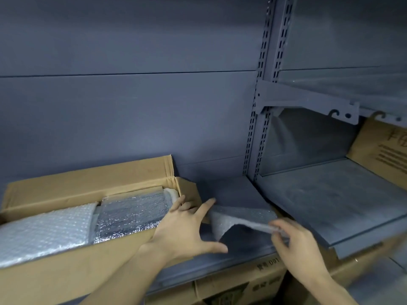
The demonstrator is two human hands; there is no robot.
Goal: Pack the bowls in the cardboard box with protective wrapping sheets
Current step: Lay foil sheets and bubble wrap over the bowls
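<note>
bubble wrap sheet (240,219) lies near the shelf (231,190) front edge, right of the cardboard box (66,280). right hand (301,245) pinches its near corner; left hand (185,225) spread, empty, at the box's right end. lift with both hands, drape flat over wrapped contents (130,214); bowls not visible.

Hands (242,234) on bubble wrap sheet (237,219) beside box (66,267)

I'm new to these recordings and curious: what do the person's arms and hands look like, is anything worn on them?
Both are bare. The left hand and right hand wear no gloves, rings or watch, and no sleeves show on either forearm as far as the picture reaches.
</note>
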